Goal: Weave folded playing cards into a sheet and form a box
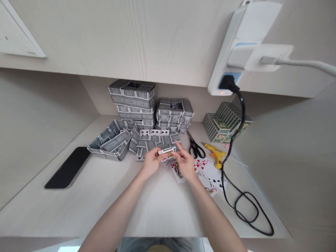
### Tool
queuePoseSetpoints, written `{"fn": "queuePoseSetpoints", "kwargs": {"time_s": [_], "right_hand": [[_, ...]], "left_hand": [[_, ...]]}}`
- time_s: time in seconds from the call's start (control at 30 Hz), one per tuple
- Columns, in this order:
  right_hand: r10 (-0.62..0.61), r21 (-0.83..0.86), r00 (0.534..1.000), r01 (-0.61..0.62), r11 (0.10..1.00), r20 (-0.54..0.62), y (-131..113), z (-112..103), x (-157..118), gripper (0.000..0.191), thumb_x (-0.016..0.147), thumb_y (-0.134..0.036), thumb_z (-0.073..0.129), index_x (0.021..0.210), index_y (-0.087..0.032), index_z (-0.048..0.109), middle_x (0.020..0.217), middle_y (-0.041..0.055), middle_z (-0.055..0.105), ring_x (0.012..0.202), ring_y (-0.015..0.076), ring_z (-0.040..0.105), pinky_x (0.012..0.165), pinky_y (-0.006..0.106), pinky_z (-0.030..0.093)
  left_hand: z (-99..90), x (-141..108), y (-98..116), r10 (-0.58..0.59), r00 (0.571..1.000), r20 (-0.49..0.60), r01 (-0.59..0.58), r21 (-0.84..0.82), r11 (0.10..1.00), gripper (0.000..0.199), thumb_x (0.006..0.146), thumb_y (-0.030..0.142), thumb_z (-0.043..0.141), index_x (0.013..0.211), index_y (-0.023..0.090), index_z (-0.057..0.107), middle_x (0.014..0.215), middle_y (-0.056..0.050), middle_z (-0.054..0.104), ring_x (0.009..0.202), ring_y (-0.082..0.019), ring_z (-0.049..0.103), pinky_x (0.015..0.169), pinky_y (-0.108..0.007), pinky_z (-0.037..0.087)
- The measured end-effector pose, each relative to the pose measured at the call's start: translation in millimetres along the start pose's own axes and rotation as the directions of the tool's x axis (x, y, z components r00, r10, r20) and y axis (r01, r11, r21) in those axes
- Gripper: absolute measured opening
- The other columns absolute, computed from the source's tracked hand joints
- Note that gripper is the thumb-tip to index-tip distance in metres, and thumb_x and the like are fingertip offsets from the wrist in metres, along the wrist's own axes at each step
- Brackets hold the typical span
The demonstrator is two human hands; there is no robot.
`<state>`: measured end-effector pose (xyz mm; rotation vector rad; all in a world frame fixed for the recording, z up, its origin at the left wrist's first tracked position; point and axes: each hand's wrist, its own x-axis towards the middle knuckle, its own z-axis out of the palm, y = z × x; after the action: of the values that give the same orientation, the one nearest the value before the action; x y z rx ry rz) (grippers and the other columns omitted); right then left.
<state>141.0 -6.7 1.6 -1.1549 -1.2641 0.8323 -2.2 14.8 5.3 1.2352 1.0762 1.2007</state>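
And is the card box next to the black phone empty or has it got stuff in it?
It's got stuff in it: through the open top of the box, grey patterned card pieces show inside.

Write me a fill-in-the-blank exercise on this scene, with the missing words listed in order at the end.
1. The left hand and right hand hold something folded from playing ____.
2. The body of the glue gun is mainly ____ in colour.
3. The scissors have ____ handles.
4. The smartphone lies on the ____ side of the desk, as the wearer sees it.

Missing words: cards; yellow; black; left.
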Motion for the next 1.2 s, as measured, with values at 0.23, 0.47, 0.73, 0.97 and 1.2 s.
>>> {"fn": "queuePoseSetpoints", "kwargs": {"time_s": [0.23,0.47,0.73,0.97,1.2], "right_hand": [[0.101,0.148,0.994,-0.105,0.983,0.035,-2,-1,2,0.02,0.073,-0.036,0.06,0.08,-0.018,0.059,0.056,-0.0028,0.06,0.047,0.0095,0.052,0.045,0.021,0.042],[0.277,0.322,0.891,-0.398,0.859,0.36,-10,6,-3,0.03,0.067,-0.035,0.067,0.088,-0.017,0.055,0.05,-0.0036,0.06,0.04,0.0112,0.056,0.039,0.02,0.044],[0.262,0.363,0.934,-0.338,0.869,0.242,-9,12,-5,0.027,0.068,-0.037,0.066,0.08,-0.015,0.057,0.051,-0.0017,0.061,0.041,0.0095,0.055,0.042,0.02,0.045],[0.233,0.396,0.92,-0.35,0.849,0.315,-13,21,-13,0.034,0.069,-0.041,0.064,0.09,-0.021,0.046,0.051,-0.0062,0.059,0.042,0.0137,0.059,0.043,0.024,0.048],[0.219,0.394,0.898,-0.372,0.84,0.38,-11,22,-15,0.044,0.071,-0.04,0.061,0.104,-0.022,0.04,0.054,-0.0069,0.059,0.039,0.0129,0.057,0.039,0.022,0.046]], "left_hand": [[2.2,-1,1,0.0,0.998,-0.066,-0.011,-0.168,0.986,0.03,0.058,0.032,0.07,0.08,0.014,0.06,0.068,0.0,0.064,0.06,-0.012,0.056,0.059,-0.023,0.044],[-4.9,2,10,-0.099,0.974,-0.202,0.063,-0.178,0.982,0.032,0.057,0.036,0.071,0.077,0.012,0.063,0.061,0.0,0.063,0.052,-0.011,0.054,0.053,-0.021,0.041],[4.6,-8,3,0.002,0.968,-0.25,-0.045,-0.164,0.985,0.045,0.075,0.055,0.046,0.073,0.013,0.061,0.068,-0.003,0.063,0.06,-0.014,0.055,0.058,-0.024,0.043],[10.1,-19,-3,0.142,0.955,-0.26,-0.137,0.036,0.99,0.027,0.08,0.041,0.046,0.09,0.018,0.057,0.076,0.0,0.06,0.063,-0.012,0.052,0.055,-0.019,0.041],[10.9,-17,-10,0.101,0.95,-0.297,-0.109,-0.012,0.994,0.016,0.079,0.034,0.044,0.077,0.019,0.049,0.06,0.005,0.05,0.049,-0.009,0.046,0.044,-0.017,0.039]]}}
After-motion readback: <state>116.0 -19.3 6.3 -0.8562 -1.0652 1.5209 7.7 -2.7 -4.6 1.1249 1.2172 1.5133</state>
